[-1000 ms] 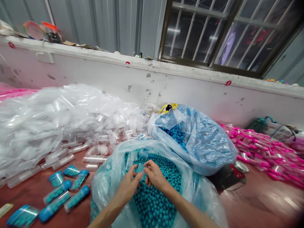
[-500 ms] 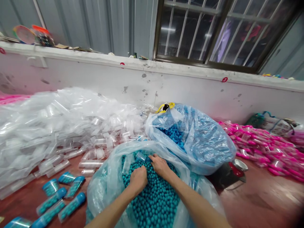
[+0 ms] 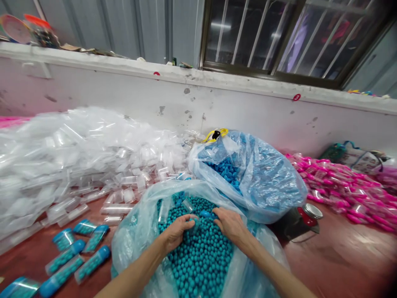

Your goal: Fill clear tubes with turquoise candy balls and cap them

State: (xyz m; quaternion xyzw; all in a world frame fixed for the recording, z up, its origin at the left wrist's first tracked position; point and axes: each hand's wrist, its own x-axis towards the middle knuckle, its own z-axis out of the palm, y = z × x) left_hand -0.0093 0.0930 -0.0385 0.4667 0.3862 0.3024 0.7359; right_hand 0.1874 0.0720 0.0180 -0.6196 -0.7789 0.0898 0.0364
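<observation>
A big translucent plastic bag (image 3: 136,231) full of small teal balls (image 3: 201,260) stands open in front of me. Over the balls, my left hand (image 3: 176,232) is closed, thumb against fingers, around a clear plastic tube (image 3: 195,222) that is hard to see against them. My right hand (image 3: 231,225) pinches a blue cap (image 3: 207,214) to the right of that tube, the two slightly apart. Another clear tube (image 3: 165,210) and a shorter clear piece (image 3: 187,205) lie on the balls toward the far side of the bag.
Left of the bag, capped tubes of teal balls (image 3: 93,263) lie on the red surface (image 3: 328,265). Behind them spreads a heap of clear tubes (image 3: 102,153). A bag of blue caps (image 3: 266,178) leans behind mine; pink packed tubes (image 3: 347,186) are piled right, near a metal-lidded container (image 3: 312,212).
My hands have moved apart. The left now shows a clear tube at its fingertips, and a blue cap has come into view at my right fingers.
</observation>
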